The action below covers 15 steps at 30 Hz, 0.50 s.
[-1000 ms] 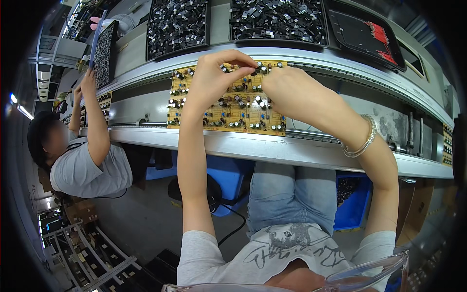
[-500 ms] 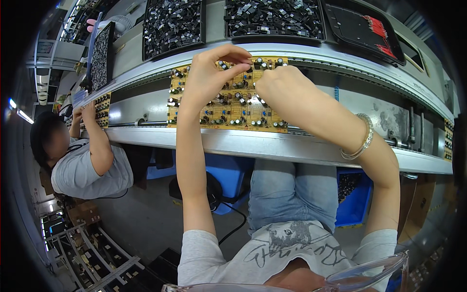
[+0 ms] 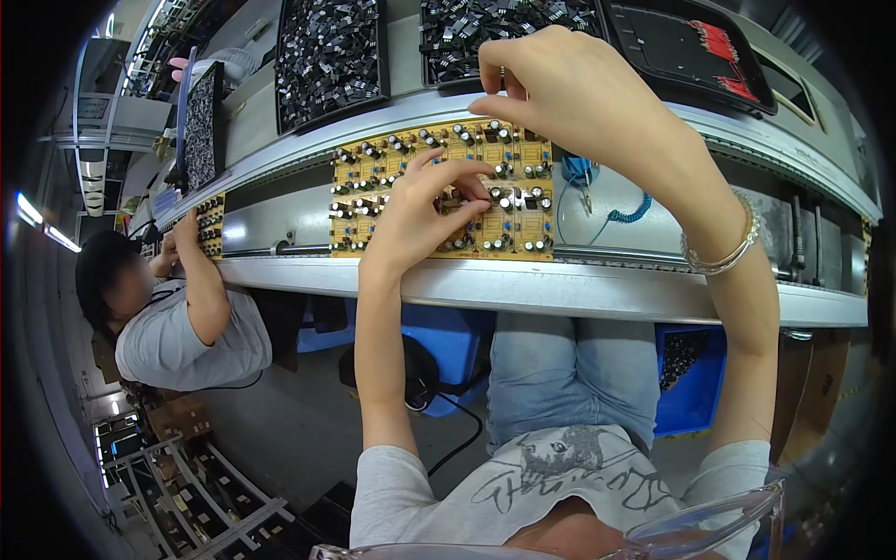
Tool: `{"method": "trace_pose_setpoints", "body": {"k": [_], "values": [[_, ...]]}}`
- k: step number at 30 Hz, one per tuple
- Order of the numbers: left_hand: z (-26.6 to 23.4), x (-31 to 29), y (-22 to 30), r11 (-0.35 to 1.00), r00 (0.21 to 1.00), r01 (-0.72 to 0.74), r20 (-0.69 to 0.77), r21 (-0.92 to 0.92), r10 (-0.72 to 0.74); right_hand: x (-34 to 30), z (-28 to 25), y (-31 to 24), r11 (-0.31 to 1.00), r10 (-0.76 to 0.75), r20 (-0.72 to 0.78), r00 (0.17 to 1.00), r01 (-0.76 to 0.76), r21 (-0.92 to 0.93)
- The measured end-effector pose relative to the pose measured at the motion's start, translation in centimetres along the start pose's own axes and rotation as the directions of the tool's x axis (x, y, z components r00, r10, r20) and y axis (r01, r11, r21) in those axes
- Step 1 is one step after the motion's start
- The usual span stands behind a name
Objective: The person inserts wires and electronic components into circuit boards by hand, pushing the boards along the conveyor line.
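1. Left hand [image 3: 409,219] sits over the yellow circuit board panel [image 3: 529,149]; thumb and forefinger curve toward each other with a gap, no part discernible between them
2. Right hand [image 3: 579,89] is raised over the front of the middle black tray [image 3: 447,84], fingers curled toward the thumb; whether it pinches anything cannot be told
3. Panel location: between the front metal rail [image 3: 560,286] and the far metal rail [image 3: 411,109], directly before the person
4. Completion, as judged: largely populated, with capacitors [image 3: 505,203] standing in repeated groups; several outlined patches remain bare, and whether these call for parts cannot be determined
5. Stock: loose black leaded components [image 3: 331,61] are heaped in the left black tray [image 3: 384,65]; red slender pieces [image 3: 719,42] lie bundled in a shallow, round-cornered tray [image 3: 644,47]
6. Materials: panel flat, thin; capacitors cylindrical, pale-topped; rails smooth, silvery; nearby blue cord [image 3: 631,215] tightly coiled
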<state>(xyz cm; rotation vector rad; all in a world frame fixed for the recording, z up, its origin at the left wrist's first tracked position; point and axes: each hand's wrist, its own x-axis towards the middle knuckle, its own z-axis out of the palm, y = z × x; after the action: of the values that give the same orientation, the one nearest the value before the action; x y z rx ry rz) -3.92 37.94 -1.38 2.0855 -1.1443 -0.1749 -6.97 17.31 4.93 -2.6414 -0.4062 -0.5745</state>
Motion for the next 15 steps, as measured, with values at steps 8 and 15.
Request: {"method": "trace_pose_setpoints", "body": {"k": [8, 15], "values": [[0.6, 0.3, 0.4, 0.993, 0.999, -0.049, -0.019, 0.104, 0.051, -0.1, 0.2, 0.5, 0.999, -0.023, -0.055, 0.998, 0.026, 0.048], [1.4, 0.0, 0.2, 0.997, 0.997, 0.058, -0.047, -0.059, -0.061, 0.0, 0.2, 0.6, 0.996, -0.029, -0.058, 0.998, 0.033, 0.077]]}}
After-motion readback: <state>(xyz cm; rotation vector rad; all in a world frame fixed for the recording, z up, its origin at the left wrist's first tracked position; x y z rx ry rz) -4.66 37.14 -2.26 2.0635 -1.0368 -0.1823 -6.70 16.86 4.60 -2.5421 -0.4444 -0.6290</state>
